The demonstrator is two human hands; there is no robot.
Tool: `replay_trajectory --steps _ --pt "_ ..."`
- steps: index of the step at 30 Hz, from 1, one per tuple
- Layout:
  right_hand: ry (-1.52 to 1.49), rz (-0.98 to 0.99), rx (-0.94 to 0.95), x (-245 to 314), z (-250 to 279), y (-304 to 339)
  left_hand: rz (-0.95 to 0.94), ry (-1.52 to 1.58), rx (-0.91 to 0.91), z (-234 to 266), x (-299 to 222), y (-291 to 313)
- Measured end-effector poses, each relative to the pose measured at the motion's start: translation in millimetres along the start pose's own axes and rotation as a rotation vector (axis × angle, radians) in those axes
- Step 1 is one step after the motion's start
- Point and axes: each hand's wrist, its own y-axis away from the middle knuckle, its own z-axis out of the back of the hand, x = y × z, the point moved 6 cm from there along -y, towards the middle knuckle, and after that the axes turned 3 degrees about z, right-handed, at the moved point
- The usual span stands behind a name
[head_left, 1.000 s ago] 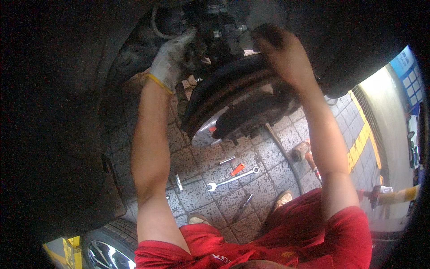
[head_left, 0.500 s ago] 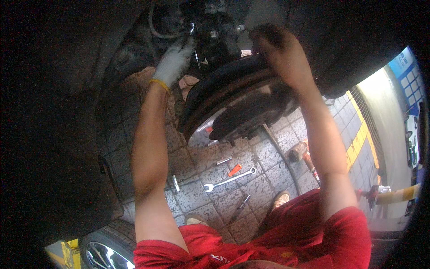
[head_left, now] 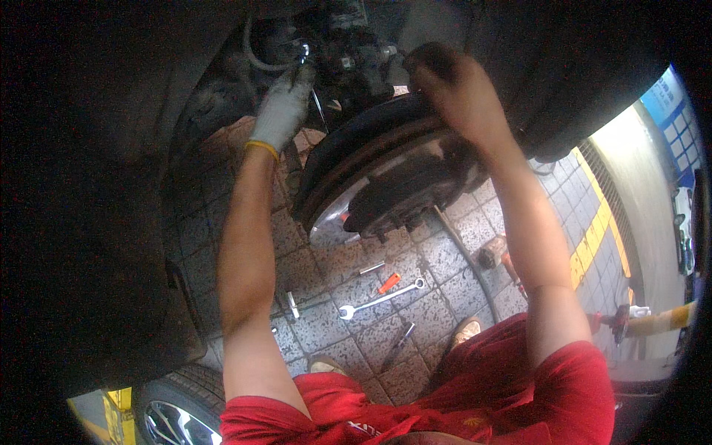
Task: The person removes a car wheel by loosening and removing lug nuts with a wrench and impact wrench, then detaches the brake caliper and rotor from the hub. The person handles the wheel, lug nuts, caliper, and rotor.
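In a white knitted glove with a yellow cuff, my left hand [head_left: 283, 111] is closed round a shiny metal wrench [head_left: 319, 110]. The wrench's bright end shows above my fingers, beside the dark suspension parts [head_left: 348, 59] in the wheel well. Blurred and in shadow, my right hand [head_left: 460, 93] is at the upper right edge of the brake assembly, close to a bolt [head_left: 389, 51]. Its fingers are too dark and smeared to read. Below and between my arms hangs the brake disc [head_left: 334, 219] with its hub [head_left: 404, 196].
Tiled floor below carries a combination wrench [head_left: 382, 299], an orange-handled tool [head_left: 389, 282], several metal sockets or bars and an orange impact tool [head_left: 493, 252]. A dark hose [head_left: 471, 259] runs across it. A wheel [head_left: 178, 415] lies lower left, by a yellow stand [head_left: 119, 415]. Dark bodywork surrounds my arms.
My left hand and the wrench have shifted slightly left and down. My right hand has moved a little left, still blurred at the brake assembly.
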Motion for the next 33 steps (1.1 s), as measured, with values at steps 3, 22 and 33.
replay_trajectory --steps 3,22,33 --pt "0.019 0.017 -0.024 4.9 2.5 1.7 0.215 0.624 0.09 5.8 6.0 -1.9" --pt "-0.048 -0.003 0.012 5.6 0.2 0.7 -0.052 0.009 0.016 0.3 -16.8 8.2" --pt "0.006 -0.001 0.03 0.3 -1.9 -2.3 0.469 1.257 0.123 22.6 -35.0 12.2"
